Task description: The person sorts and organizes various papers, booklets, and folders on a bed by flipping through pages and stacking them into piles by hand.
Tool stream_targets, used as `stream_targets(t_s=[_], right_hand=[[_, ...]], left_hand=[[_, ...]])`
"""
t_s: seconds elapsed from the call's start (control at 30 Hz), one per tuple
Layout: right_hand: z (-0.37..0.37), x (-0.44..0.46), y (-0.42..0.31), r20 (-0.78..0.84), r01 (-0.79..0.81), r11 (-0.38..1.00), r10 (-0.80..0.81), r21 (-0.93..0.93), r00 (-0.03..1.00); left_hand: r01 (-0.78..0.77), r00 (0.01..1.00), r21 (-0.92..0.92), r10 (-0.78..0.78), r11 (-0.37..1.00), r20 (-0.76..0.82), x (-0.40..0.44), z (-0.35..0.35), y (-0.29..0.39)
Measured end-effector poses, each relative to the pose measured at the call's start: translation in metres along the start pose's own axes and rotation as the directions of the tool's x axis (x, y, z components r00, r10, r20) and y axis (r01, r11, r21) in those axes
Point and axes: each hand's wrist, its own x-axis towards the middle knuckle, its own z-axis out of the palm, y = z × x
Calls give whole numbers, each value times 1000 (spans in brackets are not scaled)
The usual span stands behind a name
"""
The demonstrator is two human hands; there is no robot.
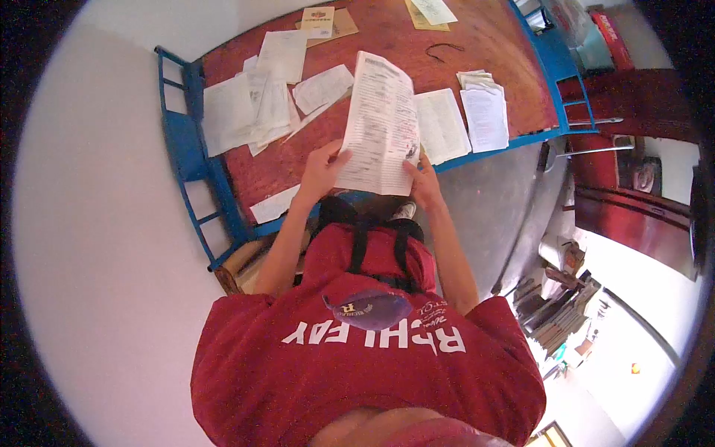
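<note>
Left hand (322,175) grips the lower left edge of a printed sheet (378,123), thumb on the front. Right hand (423,182) grips its lower right edge, thumb also on the front. Sheet is raised, creased down its length, in front of the person's body at the near side of the bed (395,37). It blocks the view of part of the red bed top and overlaps the left edge of a paper (445,130) lying behind it.

Around: loose papers (257,108) overlap at the left of the bed, with a folded page (322,88) next to them. Tan booklet (319,21) at the far edge, more papers (434,10) along the far side to the right, and a thin dark cord (445,48) below those. Small stack (485,119) at the right near edge. Slip (275,204) at the near left edge, partly behind the left forearm. Blue rails (183,138) at both ends of the bed. Piled flat material (562,320) on the far right, too blurred to name. White wall (89,201) at left.
</note>
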Motion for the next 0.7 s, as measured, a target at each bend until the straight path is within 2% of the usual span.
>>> stream_targets(t_s=[0.13,0.2,0.23,0.3,0.33,0.4,0.5,0.53,0.57,0.6,0.63,0.67,0.7], right_hand=[[-15,-7,-1,-117,139,990,-139,-11,983],[-24,-12,-7,-197,272,961,-256,57,946],[-30,-14,-12,-196,276,959,-259,61,946],[-47,-22,-22,-186,286,950,-306,-125,934],[-54,-26,-27,-189,292,949,-310,-119,932],[-72,-36,-35,-77,357,918,-374,-171,924],[-108,-39,-32,-49,351,906,-372,-237,927],[-117,-41,-33,-56,356,905,-378,-233,924],[-126,-44,-34,3,384,896,-393,-225,920],[-132,-48,-39,64,412,885,-408,-217,910],[-137,-54,-41,60,415,884,-412,-215,909],[-142,-60,-43,44,414,892,-413,-180,910],[-145,-66,-45,30,412,899,-412,-146,911]], left_hand=[[-4,999,123,-2,992,46,-5,20,29],[9,999,220,-18,975,35,-7,31,41],[5,999,225,-14,974,35,-6,34,38],[99,981,162,-69,982,-180,-1,36,24],[93,983,168,-63,981,-175,2,39,21],[-9,892,364,172,931,-419,6,48,17],[1,913,311,126,950,-389,19,74,-2],[-7,915,314,132,950,-381,28,83,-28],[-50,930,330,164,943,-328,38,93,-65],[-95,941,343,196,935,-275,41,104,-58],[-99,942,344,200,934,-270,40,113,-51],[110,986,25,-105,994,-133,41,122,-46],[363,932,-250,-351,897,94,39,133,-33]])
